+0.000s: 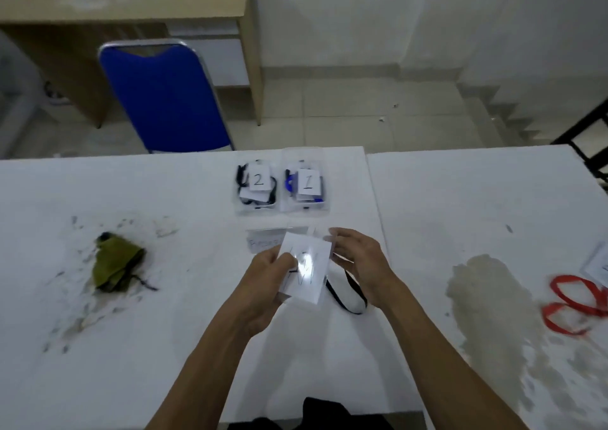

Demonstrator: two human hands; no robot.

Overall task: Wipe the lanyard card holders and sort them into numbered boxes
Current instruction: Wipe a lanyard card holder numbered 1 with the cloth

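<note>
A clear card holder (307, 266) with a white card and a black lanyard (350, 293) is held above the white table. My left hand (268, 279) pinches its left edge with the thumb on top. My right hand (357, 255) grips its right edge. Behind stand two clear boxes: box 2 (255, 207) on the left with black lanyards, and box 1 (307, 212) on the right with blue ones. A green cloth (115, 265) lies crumpled at the left.
Another clear holder (263, 240) lies flat just in front of the boxes. A red lanyard (572, 304) with a card holder lies at the table's right edge. The table (98, 363) is stained left and right. A blue chair (164, 97) stands beyond the far edge.
</note>
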